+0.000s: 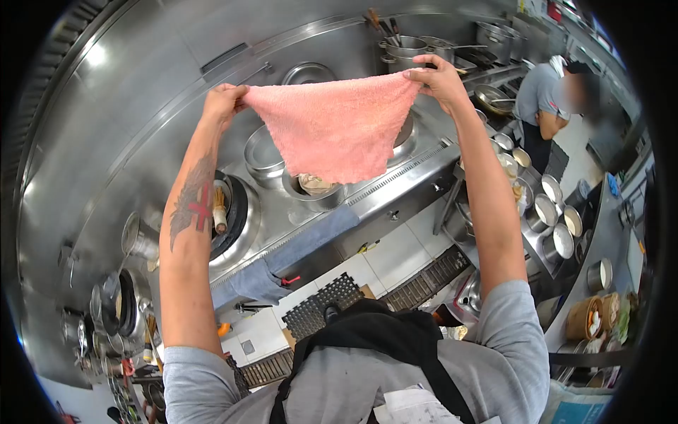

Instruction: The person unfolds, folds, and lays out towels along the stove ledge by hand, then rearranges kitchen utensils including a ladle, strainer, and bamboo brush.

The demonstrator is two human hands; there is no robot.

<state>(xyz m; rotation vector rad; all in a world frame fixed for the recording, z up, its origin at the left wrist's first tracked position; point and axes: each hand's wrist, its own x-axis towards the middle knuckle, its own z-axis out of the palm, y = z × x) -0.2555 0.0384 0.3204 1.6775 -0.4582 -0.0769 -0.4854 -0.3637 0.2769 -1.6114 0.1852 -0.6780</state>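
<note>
A pink towel (pixel 332 127) hangs stretched between my two raised hands, above the steel cooking range. My left hand (pixel 224 102) pinches its upper left corner. At the upper right corner, my right hand (pixel 438 81) grips the cloth between thumb and fingers. The towel droops in the middle and hides part of the range behind it. Just under its lower edge shows a steel pot (pixel 300 191) with something pale inside. To the left of that pot is a round steel lid (pixel 263 152).
A black wok (pixel 244 226) with a bamboo brush (pixel 219 212) sits at left. Blue-grey cloths (pixel 304 244) lie along the range's front edge. Several steel containers (pixel 544 212) stand at right. A co-worker (pixel 544 106) stands behind them. A black mat (pixel 325 307) covers some floor.
</note>
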